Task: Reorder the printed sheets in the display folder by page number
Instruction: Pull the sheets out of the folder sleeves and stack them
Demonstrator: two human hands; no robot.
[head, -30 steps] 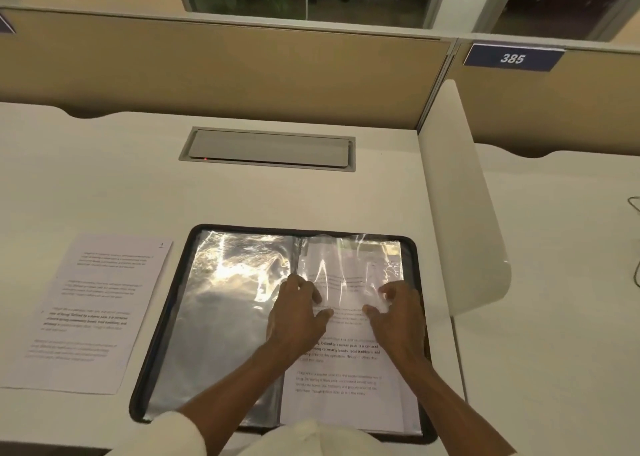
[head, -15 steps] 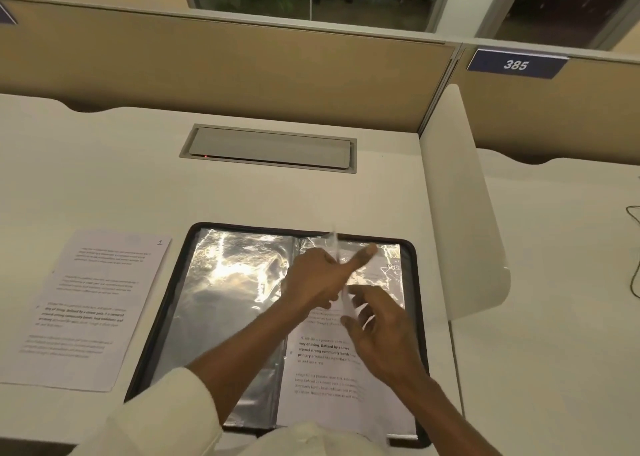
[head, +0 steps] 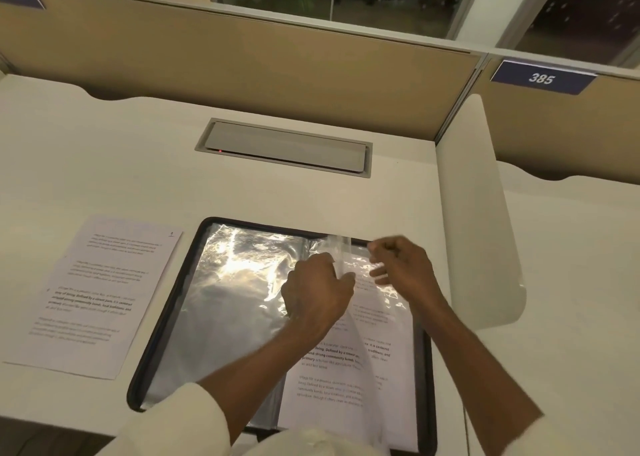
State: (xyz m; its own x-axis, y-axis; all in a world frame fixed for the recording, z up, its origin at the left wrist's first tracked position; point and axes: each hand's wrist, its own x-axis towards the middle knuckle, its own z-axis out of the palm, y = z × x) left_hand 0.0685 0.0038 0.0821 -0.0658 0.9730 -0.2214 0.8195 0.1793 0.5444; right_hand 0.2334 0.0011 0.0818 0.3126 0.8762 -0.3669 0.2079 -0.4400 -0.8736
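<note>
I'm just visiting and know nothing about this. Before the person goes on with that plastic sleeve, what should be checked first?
1. Display folder lies open on the desk: ok.
2. Left hand pinches the raised clear sleeve: ok.
3. Right hand has a grip on anything: cannot tell; its fingers are curled near the sleeve's top.
4. Printed sheet sits on the folder's right side: ok.
5. That sheet's page number can be read: not ok; the hands cover its top.
6. Loose sheet lies left of the folder, apart from it: ok.
</note>
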